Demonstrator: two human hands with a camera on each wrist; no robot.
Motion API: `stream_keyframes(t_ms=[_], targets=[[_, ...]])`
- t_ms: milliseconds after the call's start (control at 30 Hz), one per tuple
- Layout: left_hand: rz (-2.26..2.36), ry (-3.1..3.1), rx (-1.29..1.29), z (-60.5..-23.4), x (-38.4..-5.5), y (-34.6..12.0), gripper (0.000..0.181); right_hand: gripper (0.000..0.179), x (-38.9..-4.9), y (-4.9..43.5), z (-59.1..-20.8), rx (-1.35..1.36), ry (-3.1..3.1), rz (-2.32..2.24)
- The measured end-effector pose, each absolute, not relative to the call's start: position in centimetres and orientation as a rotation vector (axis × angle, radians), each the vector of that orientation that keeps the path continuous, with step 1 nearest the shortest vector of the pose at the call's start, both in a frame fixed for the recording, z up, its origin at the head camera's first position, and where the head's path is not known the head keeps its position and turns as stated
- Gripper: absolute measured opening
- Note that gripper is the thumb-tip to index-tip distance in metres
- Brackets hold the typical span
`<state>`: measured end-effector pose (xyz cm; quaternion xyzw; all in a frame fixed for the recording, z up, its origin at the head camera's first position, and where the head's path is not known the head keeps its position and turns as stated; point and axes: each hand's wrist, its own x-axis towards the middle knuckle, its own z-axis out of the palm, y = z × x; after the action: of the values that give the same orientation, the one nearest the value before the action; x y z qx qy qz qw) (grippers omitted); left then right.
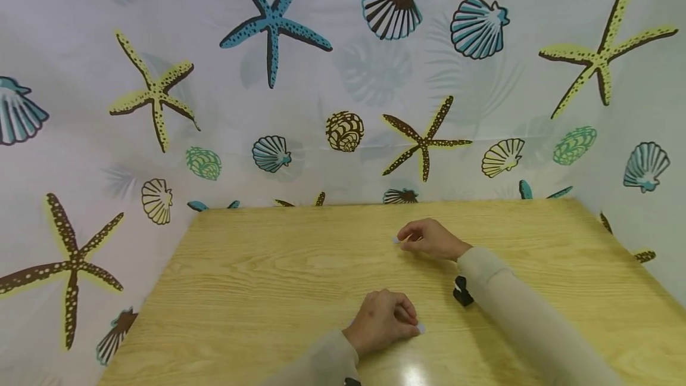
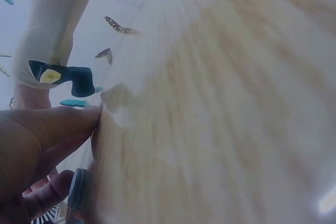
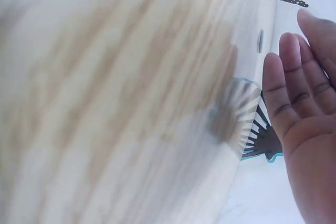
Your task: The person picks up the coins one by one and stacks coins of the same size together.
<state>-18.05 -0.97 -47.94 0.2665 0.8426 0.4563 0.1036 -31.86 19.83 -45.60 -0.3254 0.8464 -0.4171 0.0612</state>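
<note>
My left hand (image 1: 382,321) is low over the near part of the wooden table, thumb and index finger pinching a small white disc (image 1: 420,328) that pokes out past the tips. In the left wrist view that piece is a blurred pale shape at the thumb tip. A second small disc (image 2: 79,188), grey and seen edge-on, lies by the other fingers of this hand. Farther back, my right hand (image 1: 431,238) hovers with loosely bent fingers. Just off its fingertips a small pale disc (image 1: 395,239) lies flat on the table; in the right wrist view a slim gap separates them.
The wood-grain table (image 1: 257,273) reaches back to a white cloth (image 1: 321,76) printed with starfish and shells, which also hangs along both sides. A black strap (image 1: 462,292) sits at the right sleeve cuff. Light glares off the front edge of the table.
</note>
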Motion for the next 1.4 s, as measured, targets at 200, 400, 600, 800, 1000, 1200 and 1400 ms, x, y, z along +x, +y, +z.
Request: stream_keyframes(t_ms=[200,400,600,800,1000,1200,1400], targets=[[1.351,2.486,0.778,-47.9,-18.0,-0.9,0.018,0.025,-32.3,19.4,-46.3,-0.961,2.601,-1.233],[1.331,2.496,0.778,-47.8,-18.0,-0.9,0.018,0.033,-32.6,19.2,-46.3,-0.779,2.649,-1.14],[1.313,2.507,0.788,-47.6,-17.9,-0.9,0.017,0.033,-32.7,19.0,-46.4,-0.803,2.66,-1.093],[1.308,2.539,0.816,-47.5,-17.9,-0.9,0.017,0.028,-33.0,18.5,-46.6,-0.818,2.699,-1.066],[1.328,2.528,0.808,-47.5,-17.9,-0.9,0.017,0.02,-33.2,18.2,-46.7,-0.793,2.72,-1.059],[1.339,2.518,0.795,-47.4,-17.8,-1.0,0.017,0.011,-33.1,18.3,-46.5,-0.752,2.717,-1.058],[1.342,2.513,0.785,-47.4,-17.7,-1.0,0.017,0.006,-32.8,18.8,-46.3,-0.775,2.785,-1.017]])
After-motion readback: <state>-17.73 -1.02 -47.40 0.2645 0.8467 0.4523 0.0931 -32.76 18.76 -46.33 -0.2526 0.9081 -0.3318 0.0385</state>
